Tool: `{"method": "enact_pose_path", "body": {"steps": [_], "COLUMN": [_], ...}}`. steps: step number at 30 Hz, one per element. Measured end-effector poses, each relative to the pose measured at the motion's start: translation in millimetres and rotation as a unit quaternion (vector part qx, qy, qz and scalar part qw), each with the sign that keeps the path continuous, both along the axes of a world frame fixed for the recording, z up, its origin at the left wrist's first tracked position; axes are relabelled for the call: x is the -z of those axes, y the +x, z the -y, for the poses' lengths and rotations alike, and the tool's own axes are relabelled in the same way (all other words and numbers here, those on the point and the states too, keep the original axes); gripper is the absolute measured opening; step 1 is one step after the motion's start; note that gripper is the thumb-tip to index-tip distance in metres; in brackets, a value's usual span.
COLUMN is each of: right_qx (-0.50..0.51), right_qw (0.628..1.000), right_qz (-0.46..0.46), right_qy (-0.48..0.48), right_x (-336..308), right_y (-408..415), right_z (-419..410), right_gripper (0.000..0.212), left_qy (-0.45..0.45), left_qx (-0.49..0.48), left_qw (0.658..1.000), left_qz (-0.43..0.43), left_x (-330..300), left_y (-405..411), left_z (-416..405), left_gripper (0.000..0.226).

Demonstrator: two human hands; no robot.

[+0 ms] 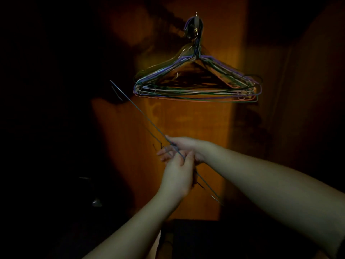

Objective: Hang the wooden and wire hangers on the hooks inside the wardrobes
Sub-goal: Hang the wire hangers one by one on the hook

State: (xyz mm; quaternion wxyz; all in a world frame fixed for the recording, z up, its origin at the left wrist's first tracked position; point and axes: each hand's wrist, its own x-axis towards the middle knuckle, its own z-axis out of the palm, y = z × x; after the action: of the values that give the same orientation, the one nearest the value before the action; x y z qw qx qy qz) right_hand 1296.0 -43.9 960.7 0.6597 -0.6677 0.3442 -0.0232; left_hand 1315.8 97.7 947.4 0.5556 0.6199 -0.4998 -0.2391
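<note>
1. While a bundle of wire hangers (196, 83) hangs from a hook (196, 21) on the wooden wardrobe panel (186, 128), a single wire hanger (141, 116) is held below it, well apart from the bundle.
2. The single hanger is seen nearly edge-on, slanting from upper left to lower right through both hands.
3. The left hand (177, 174) is closed around the wire, with its thumb laid along it.
4. The right hand (179, 148) is placed just behind and touching the left; its fingers are partly curled at the wire, but whether it is truly gripped cannot be told.
5. The surroundings are lost in darkness.
</note>
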Motion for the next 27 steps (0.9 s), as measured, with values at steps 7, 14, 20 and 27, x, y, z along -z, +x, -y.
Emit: {"method": "enact_pose_path", "body": {"steps": [7, 14, 20, 27], "right_qx": [0.097, 0.128, 0.141, 0.175], "right_qw": [0.99, 0.932, 0.831, 0.794], "right_qz": [0.101, 0.134, 0.137, 0.142], "right_qy": [-0.012, -0.312, -0.521, -0.565], "right_x": [-20, -50, -86, -134], "right_y": [7, -6, -26, -59], "right_z": [-1, -9, -10, 1], "right_gripper": [0.048, 0.043, 0.042, 0.041], "left_qy": [0.039, 0.042, -0.051, -0.177], "left_qx": [0.012, -0.031, -0.083, -0.132], "left_qw": [0.999, 0.996, 0.981, 0.948], "left_qz": [-0.011, -0.077, -0.17, -0.228], "left_x": [23, 30, 3, -54], "left_y": [12, 34, 65, 102], "left_z": [-7, -7, -2, 23], "left_gripper": [0.026, 0.037, 0.033, 0.029]}}
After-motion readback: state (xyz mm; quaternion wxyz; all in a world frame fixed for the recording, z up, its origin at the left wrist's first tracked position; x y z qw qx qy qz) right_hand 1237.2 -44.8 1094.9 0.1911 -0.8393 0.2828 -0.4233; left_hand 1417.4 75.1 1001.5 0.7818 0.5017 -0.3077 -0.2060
